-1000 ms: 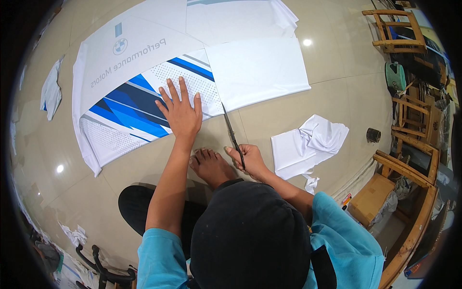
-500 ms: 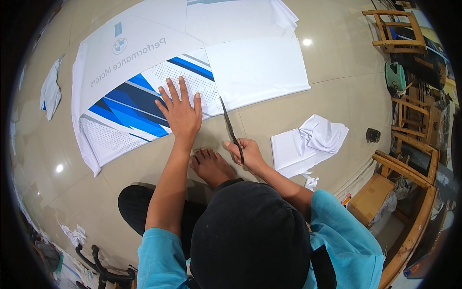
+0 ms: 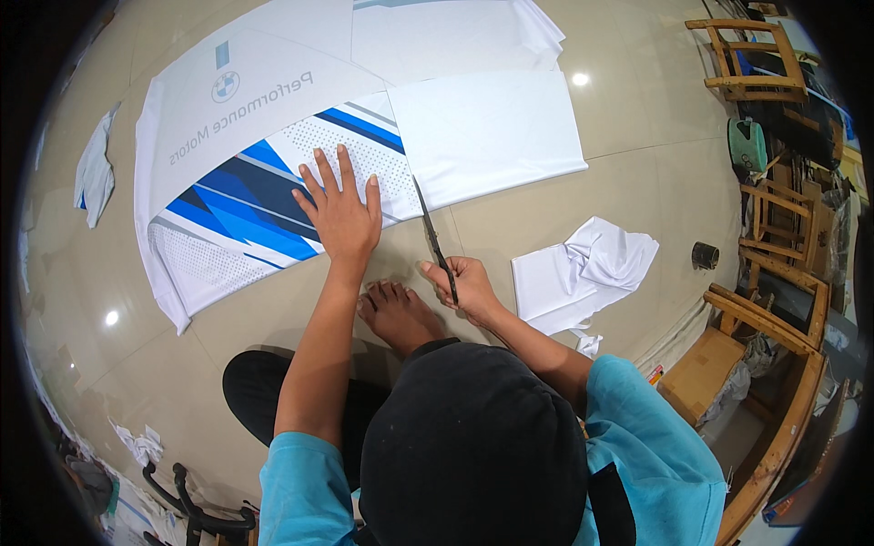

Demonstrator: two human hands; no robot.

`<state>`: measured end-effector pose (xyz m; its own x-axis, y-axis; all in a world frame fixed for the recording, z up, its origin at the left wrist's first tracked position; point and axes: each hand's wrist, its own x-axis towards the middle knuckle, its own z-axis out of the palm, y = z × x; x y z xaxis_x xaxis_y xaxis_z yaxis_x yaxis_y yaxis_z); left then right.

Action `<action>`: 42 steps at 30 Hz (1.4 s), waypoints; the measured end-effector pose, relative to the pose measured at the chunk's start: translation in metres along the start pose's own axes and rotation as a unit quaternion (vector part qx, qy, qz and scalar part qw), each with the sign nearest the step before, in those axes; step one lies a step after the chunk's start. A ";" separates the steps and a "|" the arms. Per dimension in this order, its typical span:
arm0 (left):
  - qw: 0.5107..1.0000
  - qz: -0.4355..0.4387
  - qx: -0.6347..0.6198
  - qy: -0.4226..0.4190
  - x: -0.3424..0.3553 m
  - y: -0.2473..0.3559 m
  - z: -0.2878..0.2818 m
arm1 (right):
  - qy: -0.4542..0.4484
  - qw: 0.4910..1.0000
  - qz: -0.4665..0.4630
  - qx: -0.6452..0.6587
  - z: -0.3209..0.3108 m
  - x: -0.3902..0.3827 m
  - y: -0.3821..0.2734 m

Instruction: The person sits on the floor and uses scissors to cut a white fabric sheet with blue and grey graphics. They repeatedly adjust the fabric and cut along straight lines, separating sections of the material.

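Observation:
A large piece of white fabric [image 3: 496, 132] lies spread on the floor in front of me, its near left part showing a printed area [image 3: 264, 196] of blue and navy stripes with grey dots. On that print my left hand [image 3: 341, 217] presses flat, open, fingers spread. My right hand [image 3: 466, 289] is closed round the handles of black scissors [image 3: 431, 229]. Their blades point away from me and meet the fabric at the line between the printed part and the plain white part. The tips lie on the cloth, and I cannot tell how far the blades are apart.
Crumpled white fabric [image 3: 583, 278] lies right of my right hand, with a small scrap [image 3: 589, 345] below it. My bare foot [image 3: 401, 317] is close to the fabric's near edge. Wooden frames [image 3: 769, 314], a cardboard box [image 3: 701, 375] and a dark cup-like object [image 3: 705, 256] line the right side.
My right hand and the scissors have shifted slightly away from me and left along the fabric. My left hand stays in place on the print.

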<state>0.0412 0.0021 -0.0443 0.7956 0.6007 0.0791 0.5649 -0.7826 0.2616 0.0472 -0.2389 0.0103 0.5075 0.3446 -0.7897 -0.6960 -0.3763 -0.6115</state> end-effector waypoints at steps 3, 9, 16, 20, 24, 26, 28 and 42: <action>1.000 0.000 -0.007 0.002 0.000 0.001 -0.001 | -0.002 1.000 0.003 0.008 0.000 -0.001 0.000; 1.000 0.002 -0.012 0.002 0.001 0.001 -0.001 | 0.002 1.000 0.006 0.013 0.001 -0.001 0.000; 1.000 -0.001 -0.011 0.000 0.000 0.000 -0.001 | 0.004 1.000 0.017 0.001 0.002 -0.005 -0.009; 1.000 -0.003 -0.008 -0.004 0.000 0.000 0.000 | -0.004 1.000 0.011 0.004 0.002 -0.003 -0.010; 1.000 -0.001 -0.010 0.000 0.000 0.000 -0.001 | -0.003 1.000 0.015 0.011 0.005 0.009 -0.018; 1.000 0.000 -0.013 -0.001 0.000 0.001 -0.001 | -0.003 1.000 0.015 0.018 0.006 0.012 -0.019; 1.000 -0.001 -0.011 -0.002 0.000 0.001 -0.002 | -0.004 0.999 0.014 0.032 0.007 0.013 -0.020; 1.000 0.000 -0.006 -0.005 0.000 0.001 -0.002 | -0.002 0.999 0.007 0.040 0.007 0.019 -0.017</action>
<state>0.0411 0.0020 -0.0425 0.7975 0.5992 0.0703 0.5624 -0.7806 0.2725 0.0644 -0.2199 0.0062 0.4958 0.3428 -0.7979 -0.7412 -0.3118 -0.5945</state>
